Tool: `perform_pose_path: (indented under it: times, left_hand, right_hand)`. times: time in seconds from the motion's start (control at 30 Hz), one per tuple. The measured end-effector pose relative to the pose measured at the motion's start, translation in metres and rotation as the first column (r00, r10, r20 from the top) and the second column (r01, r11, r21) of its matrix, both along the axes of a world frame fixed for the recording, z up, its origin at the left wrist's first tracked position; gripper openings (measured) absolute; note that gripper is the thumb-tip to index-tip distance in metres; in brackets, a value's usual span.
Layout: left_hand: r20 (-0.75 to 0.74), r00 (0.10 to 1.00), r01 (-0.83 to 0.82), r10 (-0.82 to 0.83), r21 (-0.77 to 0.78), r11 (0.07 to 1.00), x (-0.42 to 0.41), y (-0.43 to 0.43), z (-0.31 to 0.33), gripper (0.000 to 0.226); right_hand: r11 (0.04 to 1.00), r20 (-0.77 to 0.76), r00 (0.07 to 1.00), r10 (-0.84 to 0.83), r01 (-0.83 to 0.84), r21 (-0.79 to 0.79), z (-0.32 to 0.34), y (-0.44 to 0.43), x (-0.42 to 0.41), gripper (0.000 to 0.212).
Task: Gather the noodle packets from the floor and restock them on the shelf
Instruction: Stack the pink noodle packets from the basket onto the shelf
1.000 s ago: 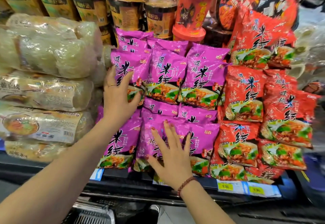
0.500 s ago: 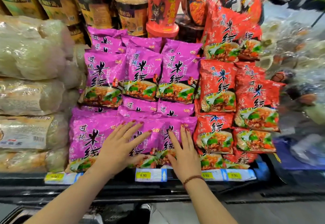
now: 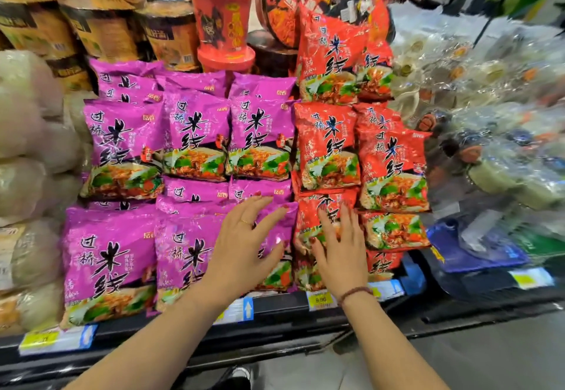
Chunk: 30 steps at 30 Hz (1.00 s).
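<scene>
two hands: left hand [image 3: 244, 249] and right hand [image 3: 342, 252], both flat, fingers straight and spread, gripping nothing.
landmark: 9.90 tag [image 3: 320, 299] on the shelf [image 3: 284, 305] lip.
left hand: presses a front-row purple packet [image 3: 286, 227] just up-left of the tag.
right hand: presses a low red packet [image 3: 307, 221] straight above the tag.
task things: all packets in view sit on the shelf above the tag; none held; none seen on the floor [image 3: 489, 353] down-right of the tag.
risk 1: front rows lean steeply and reach the lip by the tag. the film is glossy, so letting go may let them slide off to the floor.
risk 2: the top red pair, far above the tag, looks propped on the black bowls [image 3: 290, 1]. a shove low down could tip it forward.
risk 3: hard pressing could crack the noodles or burst a bag.
risk 4: the purple/red seam runs just above the tag. a sideways push could mix the colours.
purple count: about 12, several half hidden.
red count: about 9, the lowest ones partly covered.
red cups [image 3: 220, 13]: 2 stacked, far up-left of the tag.
black bowls count: 2 on edge, a third possibly lying flat below them.
</scene>
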<state>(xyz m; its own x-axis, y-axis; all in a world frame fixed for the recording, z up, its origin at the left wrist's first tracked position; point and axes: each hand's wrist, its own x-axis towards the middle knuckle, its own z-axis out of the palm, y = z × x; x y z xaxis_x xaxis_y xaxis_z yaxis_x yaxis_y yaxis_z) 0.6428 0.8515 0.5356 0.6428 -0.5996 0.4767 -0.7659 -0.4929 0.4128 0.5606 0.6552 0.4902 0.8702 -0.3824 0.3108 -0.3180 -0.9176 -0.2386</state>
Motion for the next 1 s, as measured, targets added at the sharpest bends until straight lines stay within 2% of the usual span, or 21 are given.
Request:
perform_pose_path:
  times: [0.2, 0.27, 0.33, 0.43, 0.5, 0.57, 0.67, 0.73, 0.77, 0.83, 0.9, 0.93, 1.0]
  left_hand:
    - [-0.053, 0.999, -0.006, 0.005, -0.002, 1.000, 0.014, -0.016, -0.002, 0.050]
    - [-0.042, 0.999, 0.008, -0.009, -0.027, 1.000, 0.028, -0.021, 0.004, 0.050]
    - [-0.059, 0.998, 0.024, -0.029, -0.071, 0.997, 0.044, -0.033, 0.015, 0.051]
    - [-0.207, 0.975, 0.048, -0.084, -0.175, 0.983, 0.064, -0.062, 0.037, 0.055]
    - [-0.274, 0.948, 0.109, -0.159, -0.190, 0.976, 0.076, -0.084, 0.048, 0.065]
    - [-0.312, 0.925, 0.179, -0.216, -0.144, 0.973, 0.085, -0.102, 0.051, 0.075]
    - [-0.305, 0.924, 0.211, -0.232, -0.100, 0.972, 0.099, -0.113, 0.039, 0.084]
    - [-0.273, 0.937, 0.197, -0.218, -0.101, 0.975, 0.107, -0.115, 0.030, 0.092]
    - [-0.254, 0.944, 0.191, -0.210, -0.098, 0.977, 0.109, -0.116, 0.028, 0.095]
    - [-0.220, 0.953, 0.192, -0.210, -0.100, 0.976, 0.111, -0.116, 0.023, 0.098]
    - [-0.190, 0.960, 0.188, -0.207, -0.112, 0.976, 0.106, -0.116, 0.025, 0.098]
    - [-0.163, 0.966, 0.179, -0.198, -0.124, 0.976, 0.103, -0.115, 0.027, 0.094]
    - [-0.047, 0.988, 0.140, -0.148, -0.147, 0.979, 0.098, -0.117, 0.035, 0.076]
  right_hand:
    - [1.000, -0.073, 0.997, -0.011, 0.010, -0.004, -0.007, -0.003, 0.015, 0.060]
    - [1.000, -0.050, 0.999, 0.017, -0.016, 0.024, 0.001, 0.000, 0.008, 0.058]
    - [0.996, 0.042, 0.998, 0.051, -0.054, 0.077, 0.020, -0.001, 0.005, 0.056]
    - [0.985, 0.222, 0.974, 0.033, -0.069, 0.156, 0.057, -0.015, 0.028, 0.053]
    - [0.976, 0.223, 0.975, 0.019, -0.066, 0.206, 0.074, -0.029, 0.055, 0.054]
    - [0.974, 0.149, 0.987, 0.057, -0.088, 0.210, 0.077, -0.040, 0.075, 0.059]
    - [0.962, 0.055, 0.986, 0.154, -0.163, 0.221, 0.074, -0.050, 0.080, 0.072]
    - [0.944, 0.037, 0.974, 0.223, -0.225, 0.241, 0.084, -0.058, 0.078, 0.068]
    - [0.937, 0.069, 0.969, 0.237, -0.247, 0.247, 0.095, -0.062, 0.078, 0.062]
    - [0.942, 0.245, 0.949, 0.201, -0.256, 0.219, 0.121, -0.075, 0.087, 0.050]
    - [0.954, 0.383, 0.911, 0.154, -0.238, 0.182, 0.151, -0.093, 0.110, 0.051]
    - [0.960, 0.397, 0.907, 0.137, -0.220, 0.172, 0.166, -0.103, 0.126, 0.055]
    - [0.967, 0.328, 0.938, 0.112, -0.179, 0.179, 0.189, -0.123, 0.166, 0.071]
